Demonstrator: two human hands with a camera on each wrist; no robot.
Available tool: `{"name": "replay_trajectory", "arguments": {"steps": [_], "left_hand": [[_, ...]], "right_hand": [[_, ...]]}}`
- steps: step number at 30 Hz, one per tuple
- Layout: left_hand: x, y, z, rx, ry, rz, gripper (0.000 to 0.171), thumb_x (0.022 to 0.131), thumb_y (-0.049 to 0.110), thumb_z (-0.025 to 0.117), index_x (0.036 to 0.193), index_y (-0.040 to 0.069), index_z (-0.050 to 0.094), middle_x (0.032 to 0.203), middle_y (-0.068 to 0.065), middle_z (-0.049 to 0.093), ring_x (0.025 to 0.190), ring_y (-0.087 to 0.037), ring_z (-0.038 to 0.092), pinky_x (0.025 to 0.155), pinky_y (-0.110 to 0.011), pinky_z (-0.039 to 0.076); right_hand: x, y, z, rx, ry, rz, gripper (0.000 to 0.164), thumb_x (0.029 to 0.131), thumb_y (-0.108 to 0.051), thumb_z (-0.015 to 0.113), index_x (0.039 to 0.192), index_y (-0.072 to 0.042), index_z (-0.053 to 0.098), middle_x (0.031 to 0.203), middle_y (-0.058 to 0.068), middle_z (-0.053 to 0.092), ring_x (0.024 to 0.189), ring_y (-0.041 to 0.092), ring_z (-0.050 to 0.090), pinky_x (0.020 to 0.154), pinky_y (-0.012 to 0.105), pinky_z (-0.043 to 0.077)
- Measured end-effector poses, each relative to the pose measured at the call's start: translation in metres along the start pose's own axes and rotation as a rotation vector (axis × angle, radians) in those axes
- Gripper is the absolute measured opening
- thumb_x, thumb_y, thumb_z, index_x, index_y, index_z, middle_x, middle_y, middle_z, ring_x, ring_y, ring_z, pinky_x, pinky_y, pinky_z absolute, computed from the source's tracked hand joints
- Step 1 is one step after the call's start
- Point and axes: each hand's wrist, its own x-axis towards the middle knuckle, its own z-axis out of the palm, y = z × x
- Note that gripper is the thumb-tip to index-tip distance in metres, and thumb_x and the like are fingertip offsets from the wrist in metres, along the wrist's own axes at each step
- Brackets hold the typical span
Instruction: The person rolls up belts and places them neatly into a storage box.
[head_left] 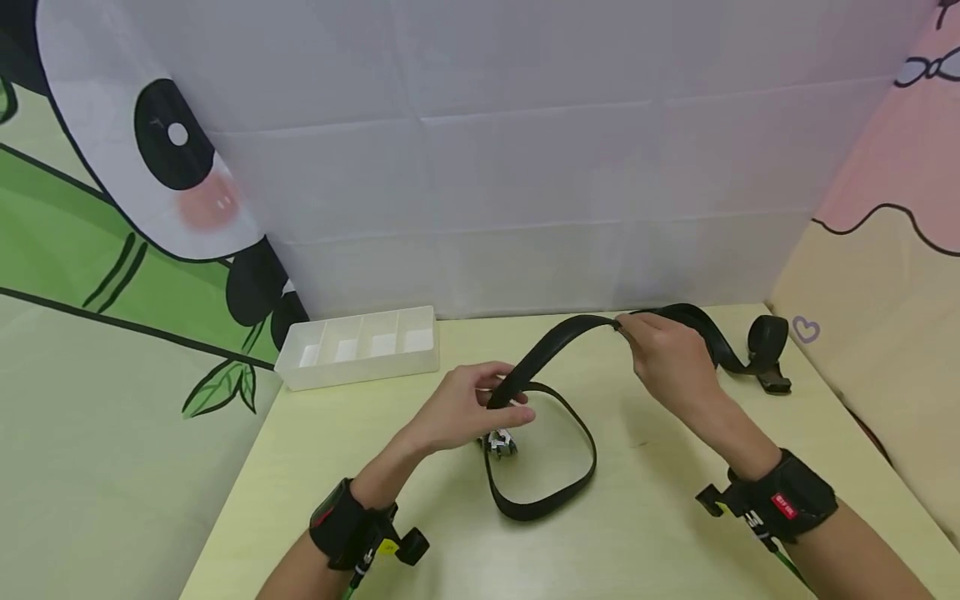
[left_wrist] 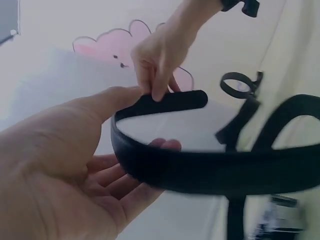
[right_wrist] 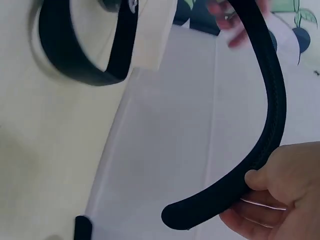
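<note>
A black belt (head_left: 552, 497) curves above and onto the table, its lower part standing in a loop. My right hand (head_left: 673, 360) pinches it near its rounded end, which shows in the right wrist view as a dark strap tip (right_wrist: 185, 215). Around the strap on the left, my left hand (head_left: 467, 408) has its thumb and fingers spread wide apart, with the strap passing between them. In the left wrist view the belt (left_wrist: 220, 172) crosses in front of these loose fingers. A silver buckle (head_left: 501, 443) sits just below the left hand.
Behind the right hand, another black strap (head_left: 767, 342) lies curled near the table's right back edge. A white compartment tray (head_left: 367, 372) stands at the back left. The table (head_left: 645, 533) meets a pale cloth backdrop (head_left: 525, 183).
</note>
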Motion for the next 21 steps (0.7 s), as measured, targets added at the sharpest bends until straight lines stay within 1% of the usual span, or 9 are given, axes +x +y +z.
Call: {"name": "replay_trajectory", "arguments": {"steps": [1, 3, 6, 9, 11, 14, 16, 18, 21], "left_hand": [[0.003, 0.008, -0.003, 0.037, 0.025, 0.018, 0.045, 0.096, 0.037, 0.091, 0.136, 0.022, 0.076, 0.115, 0.004, 0.086, 0.103, -0.014, 0.084, 0.088, -0.035, 0.065], [0.011, 0.022, -0.007, 0.115, 0.073, 0.055, 0.048, 0.096, 0.039, 0.090, 0.138, 0.021, 0.076, 0.118, 0.002, 0.086, 0.105, -0.016, 0.085, 0.090, -0.037, 0.067], [0.022, 0.040, -0.011, 0.236, 0.133, 0.115, 0.048, 0.097, 0.038, 0.089, 0.137, 0.014, 0.079, 0.122, -0.005, 0.086, 0.102, -0.020, 0.086, 0.088, -0.036, 0.069], [0.031, 0.050, -0.014, 0.337, 0.152, 0.162, 0.037, 0.099, 0.032, 0.087, 0.128, 0.009, 0.084, 0.119, -0.009, 0.087, 0.097, -0.021, 0.087, 0.085, -0.034, 0.069], [0.032, 0.050, -0.016, 0.368, 0.162, 0.184, 0.029, 0.101, 0.028, 0.086, 0.123, 0.009, 0.086, 0.116, -0.008, 0.088, 0.094, -0.019, 0.087, 0.083, -0.032, 0.069], [0.028, 0.045, -0.021, 0.378, 0.185, 0.184, 0.022, 0.102, 0.027, 0.084, 0.118, 0.012, 0.089, 0.113, -0.005, 0.089, 0.091, -0.015, 0.086, 0.080, -0.031, 0.067], [0.022, 0.039, -0.025, 0.360, 0.213, 0.175, 0.022, 0.102, 0.028, 0.085, 0.118, 0.013, 0.089, 0.113, -0.004, 0.088, 0.091, -0.015, 0.086, 0.080, -0.032, 0.067], [0.016, 0.035, -0.031, 0.347, 0.241, 0.156, 0.023, 0.102, 0.029, 0.086, 0.119, 0.013, 0.089, 0.114, -0.004, 0.088, 0.091, -0.014, 0.086, 0.080, -0.033, 0.067], [0.006, 0.029, -0.038, 0.305, 0.272, 0.127, 0.025, 0.101, 0.029, 0.087, 0.120, 0.012, 0.088, 0.114, -0.005, 0.088, 0.089, -0.013, 0.086, 0.078, -0.032, 0.067]], "right_hand": [[0.003, -0.005, 0.000, -0.026, -0.003, -0.037, 0.022, 0.095, 0.013, 0.077, 0.113, 0.003, 0.082, 0.104, 0.020, 0.085, 0.090, 0.040, 0.083, 0.068, 0.053, 0.067], [0.008, -0.017, 0.003, -0.062, -0.019, -0.106, 0.026, 0.093, 0.017, 0.075, 0.113, 0.003, 0.081, 0.105, 0.019, 0.085, 0.093, 0.038, 0.083, 0.068, 0.049, 0.068], [0.013, -0.033, 0.008, -0.093, -0.047, -0.185, 0.032, 0.089, 0.021, 0.074, 0.113, 0.001, 0.080, 0.106, 0.015, 0.084, 0.092, 0.034, 0.083, 0.067, 0.044, 0.068], [0.013, -0.045, 0.014, -0.090, -0.064, -0.221, 0.032, 0.089, 0.021, 0.075, 0.112, -0.001, 0.078, 0.105, 0.011, 0.083, 0.091, 0.030, 0.082, 0.069, 0.040, 0.067], [0.011, -0.049, 0.017, -0.058, -0.057, -0.215, 0.027, 0.091, 0.014, 0.080, 0.112, -0.002, 0.078, 0.104, 0.011, 0.084, 0.090, 0.029, 0.082, 0.069, 0.040, 0.067], [0.003, -0.048, 0.020, 0.047, -0.056, -0.131, 0.021, 0.094, -0.001, 0.086, 0.114, -0.001, 0.079, 0.107, 0.013, 0.085, 0.094, 0.031, 0.083, 0.073, 0.044, 0.068], [-0.006, -0.046, 0.022, 0.139, -0.078, -0.039, 0.022, 0.096, -0.010, 0.087, 0.114, 0.000, 0.080, 0.105, 0.015, 0.085, 0.092, 0.032, 0.083, 0.075, 0.046, 0.068], [-0.015, -0.043, 0.027, 0.220, -0.174, 0.091, 0.023, 0.099, -0.016, 0.084, 0.114, 0.000, 0.080, 0.104, 0.015, 0.085, 0.090, 0.031, 0.081, 0.076, 0.047, 0.066], [-0.030, -0.040, 0.042, 0.291, -0.403, 0.254, 0.025, 0.102, -0.023, 0.079, 0.114, 0.000, 0.080, 0.102, 0.014, 0.082, 0.085, 0.025, 0.076, 0.074, 0.043, 0.062]]}}
